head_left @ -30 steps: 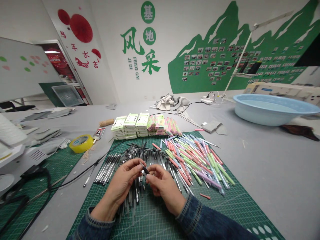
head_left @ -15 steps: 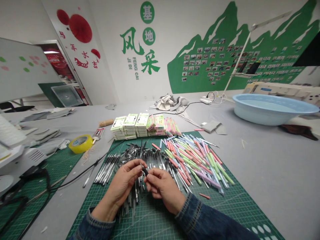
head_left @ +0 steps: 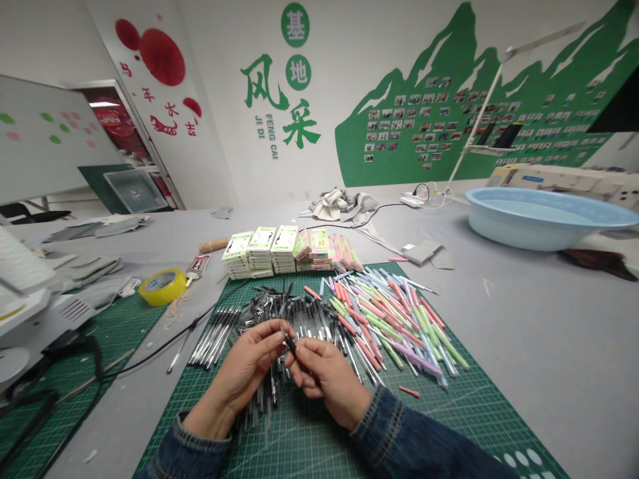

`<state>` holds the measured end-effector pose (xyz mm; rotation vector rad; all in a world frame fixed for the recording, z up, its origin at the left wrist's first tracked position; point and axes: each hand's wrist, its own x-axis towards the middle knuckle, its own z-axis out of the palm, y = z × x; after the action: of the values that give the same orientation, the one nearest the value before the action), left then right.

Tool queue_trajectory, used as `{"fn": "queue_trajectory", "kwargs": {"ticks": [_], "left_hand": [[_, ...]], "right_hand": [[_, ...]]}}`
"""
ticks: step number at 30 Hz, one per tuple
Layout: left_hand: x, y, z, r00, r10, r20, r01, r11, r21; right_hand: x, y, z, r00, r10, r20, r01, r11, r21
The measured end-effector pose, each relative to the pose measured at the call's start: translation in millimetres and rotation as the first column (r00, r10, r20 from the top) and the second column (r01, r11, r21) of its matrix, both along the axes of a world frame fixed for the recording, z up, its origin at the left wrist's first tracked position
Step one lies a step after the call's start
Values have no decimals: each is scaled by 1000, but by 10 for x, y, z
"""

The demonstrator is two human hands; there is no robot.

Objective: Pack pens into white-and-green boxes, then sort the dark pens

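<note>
My left hand (head_left: 247,369) and my right hand (head_left: 327,379) meet over a green cutting mat (head_left: 449,412), both pinching one small black pen part (head_left: 288,344) between their fingertips. Under and beyond them lies a heap of black and clear pens (head_left: 279,316). To the right spreads a pile of pastel pens (head_left: 394,316) in pink, green, blue and purple. Denim sleeves cover both wrists.
Stacked small boxes (head_left: 272,249) stand at the mat's far edge. A yellow tape roll (head_left: 161,286) and a glue tube (head_left: 198,266) lie to the left, with a black cable (head_left: 164,342). A light blue basin (head_left: 539,216) sits at the right. Grey cloths (head_left: 342,203) lie further back.
My hands have stayed together over the pens. The fingers have shifted slightly on the black pen part, and my right hand has drawn a little closer to the left.
</note>
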<state>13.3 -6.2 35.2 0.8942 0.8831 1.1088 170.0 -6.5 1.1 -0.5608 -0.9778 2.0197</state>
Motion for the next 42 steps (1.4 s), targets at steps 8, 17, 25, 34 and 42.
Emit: {"fn": "queue_trajectory", "kwargs": {"ticks": [8, 17, 25, 34, 42], "left_hand": [[12, -3, 9, 996, 93, 8, -94, 995, 24], [55, 19, -52, 990, 135, -38, -133, 990, 52], [63, -10, -8, 998, 69, 10, -69, 996, 50], [79, 11, -73, 995, 100, -7, -100, 994, 39], [86, -6, -37, 995, 95, 41, -98, 992, 79]], "right_hand": [[6, 7, 7, 999, -37, 36, 37, 999, 10], [7, -12, 16, 1000, -12, 7, 12, 1000, 3], [25, -1, 36, 999, 18, -42, -19, 1000, -19], [16, 2, 21, 1000, 13, -8, -13, 1000, -9], [16, -6, 10, 998, 16, -55, -17, 1000, -12]]}}
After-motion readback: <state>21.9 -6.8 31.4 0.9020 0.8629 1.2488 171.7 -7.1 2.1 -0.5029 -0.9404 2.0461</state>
